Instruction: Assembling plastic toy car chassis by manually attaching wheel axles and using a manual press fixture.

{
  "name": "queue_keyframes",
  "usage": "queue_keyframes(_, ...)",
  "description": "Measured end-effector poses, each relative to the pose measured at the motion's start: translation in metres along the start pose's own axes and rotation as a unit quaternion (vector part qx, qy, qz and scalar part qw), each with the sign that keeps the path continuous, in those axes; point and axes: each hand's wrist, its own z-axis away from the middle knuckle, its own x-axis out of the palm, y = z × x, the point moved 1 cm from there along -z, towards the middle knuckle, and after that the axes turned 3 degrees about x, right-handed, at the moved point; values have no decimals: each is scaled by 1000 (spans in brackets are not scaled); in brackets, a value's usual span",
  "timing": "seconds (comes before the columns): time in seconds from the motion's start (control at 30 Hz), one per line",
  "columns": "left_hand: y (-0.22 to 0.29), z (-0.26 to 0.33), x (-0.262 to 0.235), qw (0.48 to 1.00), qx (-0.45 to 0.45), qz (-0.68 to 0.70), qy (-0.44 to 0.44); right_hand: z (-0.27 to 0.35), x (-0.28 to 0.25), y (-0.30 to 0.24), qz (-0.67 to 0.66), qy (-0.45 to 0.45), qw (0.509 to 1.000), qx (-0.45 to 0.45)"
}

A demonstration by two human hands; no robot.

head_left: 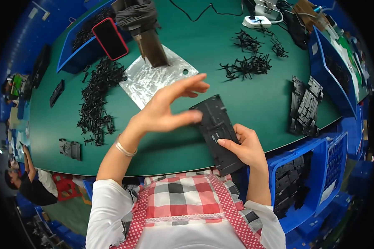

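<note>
My right hand (249, 150) grips a black rectangular plastic panel (215, 130) by its lower right side, the thumb lying across its face. The panel is tilted above the near edge of the table. My left hand (170, 103) hangs beside the panel's upper left edge, fingers stretched out and the thumb apart from them. That thumb overlaps the panel's edge in view; I cannot tell whether it touches. Behind the left hand lies a silvery metal plate (139, 79) with a hole near its right corner, under a brown upright post (153, 49) wrapped in dark material.
Small black plastic clips (94, 101) form a long heap on the left, with more piles (249, 66) at the far right. Stacked black panels (306, 106) lie on the right. Blue bins (81, 47) flank the green table, beside a red-cased phone (110, 38). Another blue crate (274, 166) stands below right.
</note>
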Motion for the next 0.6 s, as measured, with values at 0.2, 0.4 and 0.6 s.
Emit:
queue_keyframes(0.2,-47,-64,39,968,69,-222,89,23,-23,17,-79,98,991,-47)
queue_keyframes(0.4,-83,-88,53,881,174,-434,75,27,-11,20,-144,162,975,-54)
queue_keyframes(0.6,-58,-39,39,888,71,-445,94,22,-5,29,-164,164,970,-76)
